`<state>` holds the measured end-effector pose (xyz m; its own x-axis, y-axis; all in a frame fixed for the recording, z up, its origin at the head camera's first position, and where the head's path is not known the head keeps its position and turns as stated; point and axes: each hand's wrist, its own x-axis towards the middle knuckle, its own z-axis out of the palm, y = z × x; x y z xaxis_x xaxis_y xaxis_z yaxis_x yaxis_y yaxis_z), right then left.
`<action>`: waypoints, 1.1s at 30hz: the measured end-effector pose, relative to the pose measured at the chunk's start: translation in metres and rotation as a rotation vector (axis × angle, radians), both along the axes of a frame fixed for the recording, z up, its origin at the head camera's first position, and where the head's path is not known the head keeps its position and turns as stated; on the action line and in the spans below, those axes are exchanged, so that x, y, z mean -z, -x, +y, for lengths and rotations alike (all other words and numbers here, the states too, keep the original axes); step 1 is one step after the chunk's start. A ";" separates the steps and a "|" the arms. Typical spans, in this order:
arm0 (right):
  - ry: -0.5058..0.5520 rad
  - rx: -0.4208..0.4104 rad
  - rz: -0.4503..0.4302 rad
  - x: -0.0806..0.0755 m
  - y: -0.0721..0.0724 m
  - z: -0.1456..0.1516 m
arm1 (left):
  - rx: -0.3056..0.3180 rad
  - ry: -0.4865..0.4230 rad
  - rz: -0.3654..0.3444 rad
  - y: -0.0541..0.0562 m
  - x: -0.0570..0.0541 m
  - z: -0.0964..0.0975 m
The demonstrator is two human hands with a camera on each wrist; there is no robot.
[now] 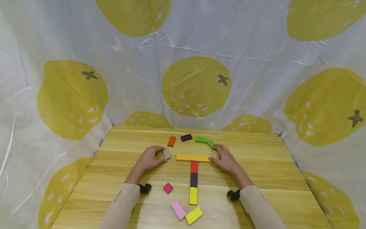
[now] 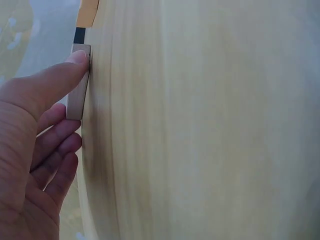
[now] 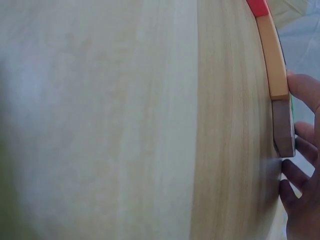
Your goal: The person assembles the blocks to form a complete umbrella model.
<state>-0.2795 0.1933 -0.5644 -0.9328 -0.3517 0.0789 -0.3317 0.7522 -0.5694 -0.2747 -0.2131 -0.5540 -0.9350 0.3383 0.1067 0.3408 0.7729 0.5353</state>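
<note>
My left hand (image 1: 149,158) grips a plain wooden block (image 1: 167,154) between thumb and fingers, left of the orange bar. In the left wrist view its thumb lies on the near face of that block (image 2: 76,102). At the bar's other end my right hand (image 1: 227,159) curls round a second plain wooden block (image 1: 216,155). Its thumb rests at the end of the right orange block (image 1: 202,158), which meets the left orange block (image 1: 184,157) in one row. In the right wrist view this wooden block (image 3: 283,127) stands end to end with the orange one.
Below the bar runs a column of red (image 1: 194,166), dark (image 1: 193,180) and yellow (image 1: 193,196) blocks. Orange-red (image 1: 171,141), dark (image 1: 186,137) and two green blocks (image 1: 201,139) arc behind. Magenta (image 1: 168,188), pink (image 1: 178,210) and yellow (image 1: 194,215) blocks lie in front.
</note>
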 end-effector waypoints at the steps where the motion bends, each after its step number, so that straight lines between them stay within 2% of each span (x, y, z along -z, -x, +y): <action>1: -0.001 -0.001 0.002 0.001 0.000 0.000 | -0.003 0.000 0.003 0.000 0.000 0.000; 11: -0.007 0.001 -0.006 0.003 0.001 0.000 | -0.015 -0.015 0.000 -0.001 0.001 0.005; 23: -0.007 0.004 -0.005 0.002 0.001 0.001 | 0.016 -0.010 0.000 0.007 0.001 0.019; 33: -0.010 0.004 -0.013 0.002 0.000 0.001 | 0.049 -0.011 0.007 0.006 0.000 0.026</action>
